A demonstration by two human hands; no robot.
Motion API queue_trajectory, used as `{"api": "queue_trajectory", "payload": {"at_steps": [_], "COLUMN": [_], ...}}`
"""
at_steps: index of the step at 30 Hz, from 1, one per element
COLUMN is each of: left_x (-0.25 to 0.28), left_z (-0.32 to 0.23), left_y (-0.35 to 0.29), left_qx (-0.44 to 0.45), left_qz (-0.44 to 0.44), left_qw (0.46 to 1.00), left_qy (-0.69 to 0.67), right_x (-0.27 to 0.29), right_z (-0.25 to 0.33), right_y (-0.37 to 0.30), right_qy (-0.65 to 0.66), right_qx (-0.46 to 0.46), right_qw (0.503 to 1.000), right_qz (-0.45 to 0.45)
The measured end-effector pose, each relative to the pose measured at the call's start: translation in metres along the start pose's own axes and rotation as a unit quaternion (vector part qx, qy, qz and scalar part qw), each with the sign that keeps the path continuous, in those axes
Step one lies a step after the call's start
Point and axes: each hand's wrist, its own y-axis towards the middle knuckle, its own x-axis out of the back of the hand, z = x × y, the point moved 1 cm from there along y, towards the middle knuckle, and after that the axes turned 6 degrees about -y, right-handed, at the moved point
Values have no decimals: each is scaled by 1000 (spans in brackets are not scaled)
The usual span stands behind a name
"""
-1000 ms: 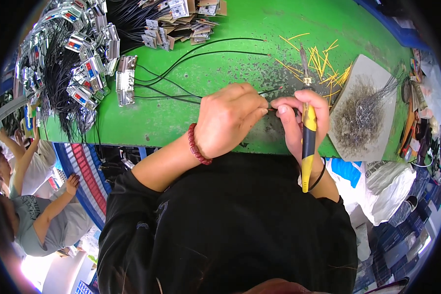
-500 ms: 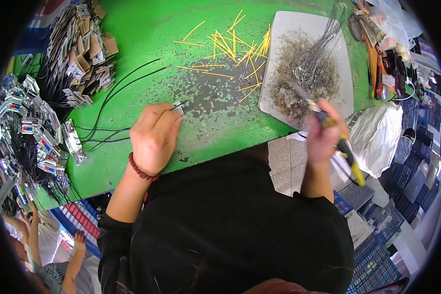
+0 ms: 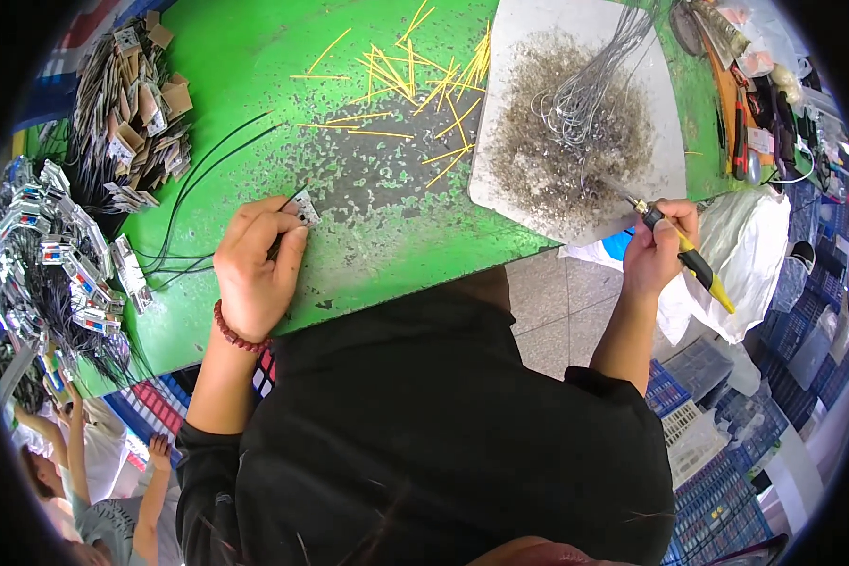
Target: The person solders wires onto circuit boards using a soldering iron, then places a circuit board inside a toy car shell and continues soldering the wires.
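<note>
Fingers wrapped snugly around its handle, a right hand point(image 3: 658, 250) holds a yellow-and-black soldering iron point(image 3: 696, 267), its tip at the near part of a dark-speckled grey board point(image 3: 674, 141). Well left of the board, the left hand point(image 3: 259, 259), thumb and forefinger nearly together, pinches a small pale piece point(image 3: 307, 209). Thin wire point(image 3: 575, 99) tangles atop the board; yellow sticks point(image 3: 409, 71) scatter to its left, metal-cased parts point(image 3: 90, 278) farther beyond.

I see the yellow-and-black iron point(image 3: 697, 268) tilted in the right hand point(image 3: 660, 247), tip over the plate point(image 3: 519, 28); the speckled board point(image 3: 307, 208) pokes from the left hand point(image 3: 257, 255).
</note>
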Motion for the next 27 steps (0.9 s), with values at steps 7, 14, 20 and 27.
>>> {"api": "queue_trajectory", "payload": {"at_steps": [7,14,20,27], "left_x": [0,4,7,-2], "left_z": [-1,0,7,13], "left_y": [0,-1,-1,2], "left_qx": [-3,48,-16,-41], "left_qz": [3,6,3,-36], "left_qw": [1000,999,1000,998], "left_qy": [20,-2,12,-17], "right_x": [1,-2,-10,-124], "right_z": [-3,-4,9,37], "right_y": [1,-1,-4,-55], "right_qy": [-1,9,111,27], "right_qx": [-12,-17,-20,-16], "right_qw": [1000,1000,993,982], "right_qz": [0,-4,26,187]}}
